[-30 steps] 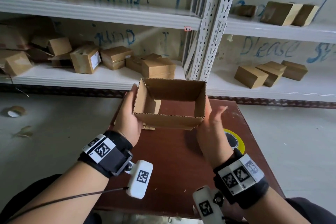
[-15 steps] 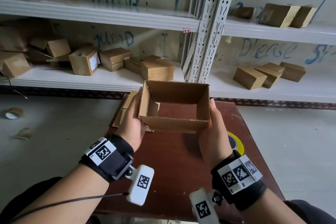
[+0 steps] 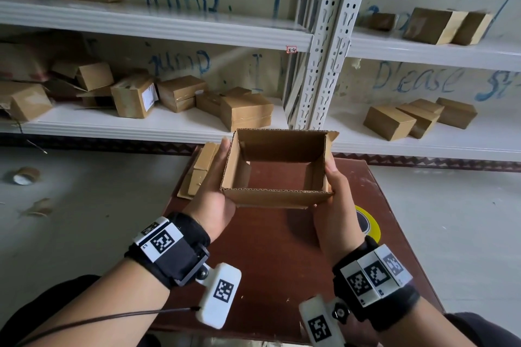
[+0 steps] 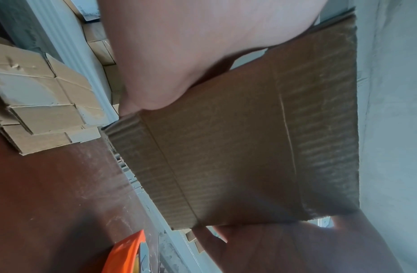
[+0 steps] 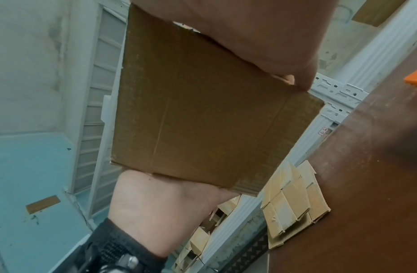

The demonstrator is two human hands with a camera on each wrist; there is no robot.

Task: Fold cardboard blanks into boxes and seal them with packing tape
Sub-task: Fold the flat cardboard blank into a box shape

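On the floor at far left lies one tape core (image 3: 24, 176), a short cardboard ring. Next to the right, flat blanks (image 3: 198, 175) of corrugated brown board sit stacked at the far left corner of the worktop (image 3: 270, 248), a dark red-brown wooden slab with a scuffed surface; how many blanks there are cannot be told. The left hand (image 3: 214, 200) presses its palm against the left end of the box (image 3: 277, 200), thumb along the wall, its grip holding the box. The box is one open rectangular sleeve of ribbed brown cardboard, held in the air above the worktop, its opening facing up with the worktop visible through it, long axis running left to right. The right hand (image 3: 337, 205) clasps the right end, its grip also on the box. Just right of that wrist, one yellow-rimmed tape roll (image 3: 369, 224) lies on the worktop.
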